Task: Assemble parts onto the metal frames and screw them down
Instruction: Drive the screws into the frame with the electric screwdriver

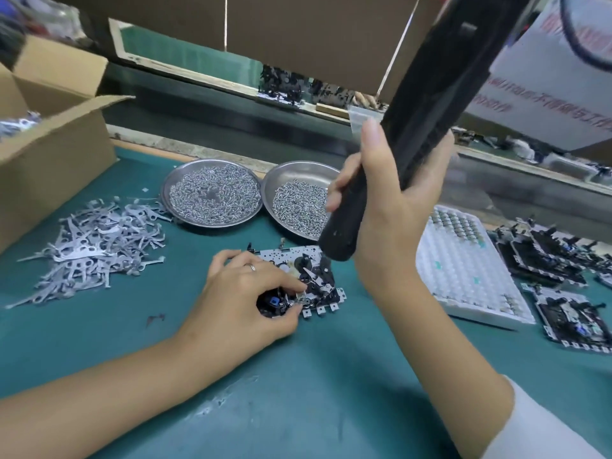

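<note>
Left hand (241, 293) pinching part on metal frame (298, 279), right hand (390, 200) gripping screwdriver (427, 104) above it

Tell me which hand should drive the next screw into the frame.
The right hand. It already grips the black screwdriver, whose tip hangs just above the frame. The left hand is busy: its fingers pinch a small part on the frame, so it likely steadies things.

**Legible text: one sign, partly readable**

White sign (559, 81), upper right behind the black tool: red printed lines, tilted and blurred. Only a few Chinese characters show near its right edge, apparently "不" and "与工作"; the rest is unreadable.
</note>
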A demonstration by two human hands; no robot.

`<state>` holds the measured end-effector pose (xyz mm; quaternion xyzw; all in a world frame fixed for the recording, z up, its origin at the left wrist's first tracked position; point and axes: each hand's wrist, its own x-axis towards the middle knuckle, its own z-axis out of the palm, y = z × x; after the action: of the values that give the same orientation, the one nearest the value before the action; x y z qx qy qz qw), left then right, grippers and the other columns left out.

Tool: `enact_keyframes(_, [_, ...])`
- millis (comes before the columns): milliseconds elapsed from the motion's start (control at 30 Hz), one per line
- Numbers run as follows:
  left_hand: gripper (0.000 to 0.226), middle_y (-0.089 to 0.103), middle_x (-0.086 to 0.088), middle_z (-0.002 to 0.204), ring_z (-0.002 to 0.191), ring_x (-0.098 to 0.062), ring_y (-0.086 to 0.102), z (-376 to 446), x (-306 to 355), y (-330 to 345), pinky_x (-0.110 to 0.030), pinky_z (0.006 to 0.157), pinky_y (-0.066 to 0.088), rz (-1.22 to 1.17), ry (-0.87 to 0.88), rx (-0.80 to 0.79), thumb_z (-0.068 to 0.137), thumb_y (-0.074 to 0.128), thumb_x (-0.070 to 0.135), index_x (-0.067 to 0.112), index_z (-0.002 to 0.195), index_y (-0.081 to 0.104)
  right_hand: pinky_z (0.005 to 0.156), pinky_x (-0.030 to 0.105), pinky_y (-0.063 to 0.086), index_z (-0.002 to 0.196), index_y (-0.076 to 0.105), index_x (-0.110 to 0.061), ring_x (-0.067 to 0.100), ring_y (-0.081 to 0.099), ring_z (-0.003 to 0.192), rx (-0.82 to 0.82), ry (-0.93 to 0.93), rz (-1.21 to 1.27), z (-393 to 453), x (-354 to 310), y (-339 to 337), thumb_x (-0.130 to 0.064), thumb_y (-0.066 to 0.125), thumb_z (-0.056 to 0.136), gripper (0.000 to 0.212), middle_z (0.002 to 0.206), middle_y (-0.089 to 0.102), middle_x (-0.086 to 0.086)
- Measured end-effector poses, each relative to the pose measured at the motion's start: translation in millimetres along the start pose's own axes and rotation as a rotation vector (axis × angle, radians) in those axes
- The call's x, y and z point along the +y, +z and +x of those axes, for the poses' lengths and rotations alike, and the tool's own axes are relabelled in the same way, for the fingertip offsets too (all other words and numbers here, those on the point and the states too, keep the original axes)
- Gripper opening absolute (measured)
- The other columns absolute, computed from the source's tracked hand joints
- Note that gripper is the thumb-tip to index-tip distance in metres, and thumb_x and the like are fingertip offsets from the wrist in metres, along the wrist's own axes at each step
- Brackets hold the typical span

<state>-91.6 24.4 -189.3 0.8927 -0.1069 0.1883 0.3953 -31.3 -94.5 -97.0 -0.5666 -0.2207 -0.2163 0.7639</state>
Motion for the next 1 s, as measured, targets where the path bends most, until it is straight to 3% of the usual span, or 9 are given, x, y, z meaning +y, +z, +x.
enact_keyframes(133, [0.019,0.067,0.017,0.076,0.082,-0.016,0.059,0,-1,-1,-0.025,0.093,0.027,0.029,-0.005,-0.007,0.061,0.072,0.034,0.026,0.079,0.074,0.04,0.023,0.038,0.093,0.039,-0.017,0.022,0.045,0.036,-0.052,0.057,0.106,-20,6,6,-0.023,0.06,0.084,0.024,0.053,0.045,0.009])
enact_keyframes(300, [0.015,0.049,0.031,0.071,0.077,-0.012,0.054,0,0,0,-0.024,0.088,0.027,0.026,0.032,0.024,0.059,0.073,0.031,0.025,0.072,0.07,0.041,0.023,0.037,0.091,0.037,-0.016,0.021,0.043,0.034,-0.062,0.057,0.135,-27,11,8,-0.022,0.058,0.084,0.023,0.05,0.046,0.007])
enact_keyframes(500, [0.016,0.049,0.033,0.072,0.078,0.0,0.044,0,-3,0,-0.021,0.088,0.025,0.019,0.029,0.024,0.06,0.072,0.033,0.025,0.074,0.071,0.041,0.023,0.038,0.093,0.035,-0.013,0.021,0.043,0.035,-0.069,0.072,0.139,-28,12,9,-0.023,0.058,0.083,0.027,0.051,0.045,0.008])
enact_keyframes(1000, [0.014,0.05,0.03,0.07,0.079,-0.002,0.046,1,-3,0,-0.023,0.088,0.026,0.028,0.027,0.028,0.061,0.072,0.033,0.029,0.074,0.07,0.04,0.023,0.037,0.093,0.035,-0.011,0.021,0.042,0.034,-0.071,0.069,0.133,-30,13,8,-0.02,0.057,0.084,0.026,0.051,0.045,0.007])
